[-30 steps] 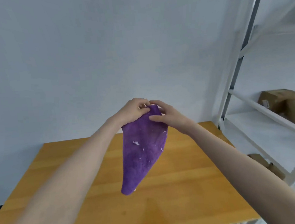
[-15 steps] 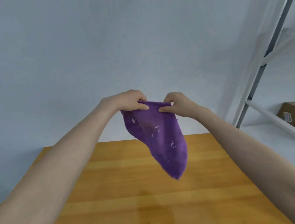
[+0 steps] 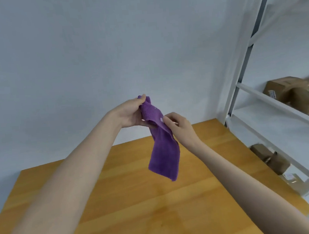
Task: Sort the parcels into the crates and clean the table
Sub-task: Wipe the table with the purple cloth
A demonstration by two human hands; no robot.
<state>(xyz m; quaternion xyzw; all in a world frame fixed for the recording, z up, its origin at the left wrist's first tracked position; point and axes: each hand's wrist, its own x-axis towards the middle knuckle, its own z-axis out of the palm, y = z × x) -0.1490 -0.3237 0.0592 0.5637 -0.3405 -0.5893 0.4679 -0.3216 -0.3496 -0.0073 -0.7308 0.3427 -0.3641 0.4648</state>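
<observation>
A purple cloth (image 3: 163, 156) with small white flecks hangs in the air above the wooden table (image 3: 119, 202). My left hand (image 3: 131, 113) grips its bunched upper end, thumb on top. My right hand (image 3: 178, 124) pinches the cloth's edge just below and to the right of the left hand. The lower part of the cloth dangles free, well above the tabletop. No crates are in view.
A white metal shelf rack (image 3: 243, 76) stands to the right of the table. Brown cardboard parcels lie on its upper shelf (image 3: 296, 96) and lower shelf (image 3: 269, 159). A plain pale wall rises behind the table.
The hands have turned the cloth from held wide along its top edge to bunched in the left hand. My right hand dropped lower on the cloth. The view swung slightly left.
</observation>
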